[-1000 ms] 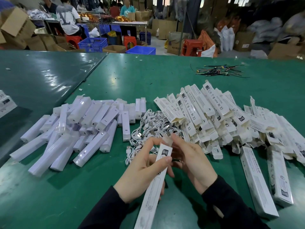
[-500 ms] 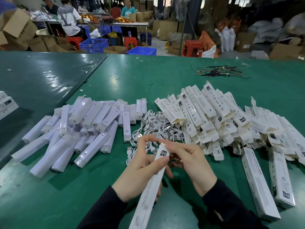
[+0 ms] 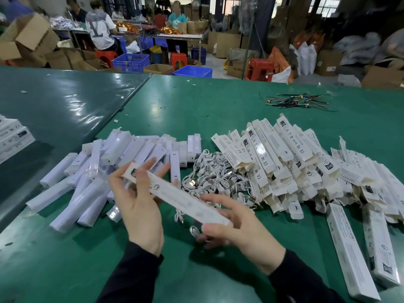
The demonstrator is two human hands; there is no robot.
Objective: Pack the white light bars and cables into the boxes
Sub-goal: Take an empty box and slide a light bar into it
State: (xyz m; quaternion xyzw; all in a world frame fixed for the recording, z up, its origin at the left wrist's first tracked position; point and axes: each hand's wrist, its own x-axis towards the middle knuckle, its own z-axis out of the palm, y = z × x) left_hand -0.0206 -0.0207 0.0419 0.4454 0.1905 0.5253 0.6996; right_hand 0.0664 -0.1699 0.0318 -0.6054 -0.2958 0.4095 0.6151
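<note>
Spanning both hands above the green table, one long, narrow white box with dark print near its far end and a round mark part-way along lies tilted, far end up-left, near end down-right. The left hand supports the far end, fingers mostly straight and fanned behind the box with the thumb at its edge. The right hand takes the near end, thumb and fingers loosely curled about it; how firm that hold is cannot be told. Beyond the left hand lies a heap of white light bars. A tangle of white cables sits in the middle, just behind the held box. To the right is a pile of printed boxes with open flaps, and two closed boxes lie at the near right. Loose dark wires rest further back.
</note>
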